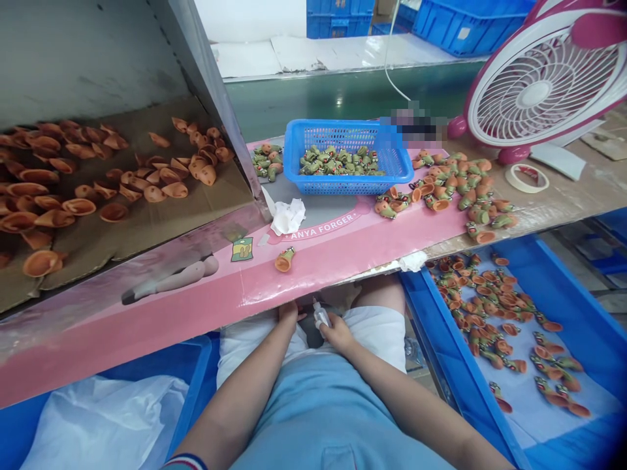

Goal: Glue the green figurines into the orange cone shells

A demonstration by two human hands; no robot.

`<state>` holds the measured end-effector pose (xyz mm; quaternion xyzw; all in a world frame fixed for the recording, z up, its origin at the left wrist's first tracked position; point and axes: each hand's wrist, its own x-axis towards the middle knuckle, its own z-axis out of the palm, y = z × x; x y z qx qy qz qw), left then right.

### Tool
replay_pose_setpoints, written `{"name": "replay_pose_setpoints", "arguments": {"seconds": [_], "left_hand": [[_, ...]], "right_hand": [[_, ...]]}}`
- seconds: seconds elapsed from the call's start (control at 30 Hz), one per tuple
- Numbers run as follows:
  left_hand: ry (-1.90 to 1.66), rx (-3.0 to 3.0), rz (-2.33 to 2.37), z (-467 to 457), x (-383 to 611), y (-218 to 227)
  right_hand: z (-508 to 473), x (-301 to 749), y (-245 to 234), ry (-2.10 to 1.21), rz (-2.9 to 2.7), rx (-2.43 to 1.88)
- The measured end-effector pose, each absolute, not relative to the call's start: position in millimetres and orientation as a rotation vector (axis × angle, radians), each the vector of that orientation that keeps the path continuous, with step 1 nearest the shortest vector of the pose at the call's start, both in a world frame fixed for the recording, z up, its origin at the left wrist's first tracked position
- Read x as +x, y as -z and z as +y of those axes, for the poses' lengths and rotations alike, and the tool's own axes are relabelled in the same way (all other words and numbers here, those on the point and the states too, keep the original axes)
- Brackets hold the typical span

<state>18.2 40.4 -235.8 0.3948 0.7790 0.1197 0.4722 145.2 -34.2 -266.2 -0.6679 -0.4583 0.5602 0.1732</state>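
Note:
My right hand [337, 333] is closed around a small clear squeeze bottle [321, 314] with a thin nozzle, held over my lap just below the table edge. Left of it, my left hand [290, 312] is close to my thigh; most of its fingers are hidden, so I cannot tell whether they hold anything. On the pink table, a single orange-and-green figurine piece [285, 260] lies near the front edge. Beyond it, a blue plastic basket [349, 187] holds many green figurine parts [337, 162]. More joined orange-and-green pieces [458, 183] are heaped to the basket's right.
At left, a cardboard-lined booth [196, 202] holds loose orange cone-shaped parts [166, 176]. A pink-and-white fan [536, 94] and a tape roll [526, 178] are at right. Below, a blue crate [578, 281] contains figurine pieces; another blue crate [193, 365] holds white plastic. Crumpled tissue [288, 217] lies near the basket.

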Motion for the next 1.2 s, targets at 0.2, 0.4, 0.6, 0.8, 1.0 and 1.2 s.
{"name": "replay_pose_setpoints", "arguments": {"seconds": [0.2,0.4,0.6,0.8,1.0,1.2], "left_hand": [[-0.271,1.357,1.645,12.4,4.4,195.1],[-0.384,1.851,1.456,-23.6,-60.5,113.8],[-0.443,2.398,1.966,22.0,-112.1,68.3],[-0.792,2.252,2.055,56.4,-80.3,56.1],[-0.804,2.330,1.743,64.4,-49.2,65.1],[-0.633,2.322,1.760,76.3,-46.2,70.0]], "right_hand": [[-32.1,145.5,264.9,-1.547,-1.149,-1.865],[-29.8,149.1,250.5,-1.458,-1.106,-1.758],[-51.5,178.7,198.1,-1.314,-1.165,-1.608],[-52.4,232.7,155.7,-1.054,-0.902,-1.632],[-28.3,261.9,151.2,-1.013,-0.641,-1.640],[-44.8,255.0,160.7,-1.075,-0.554,-1.583]]}}
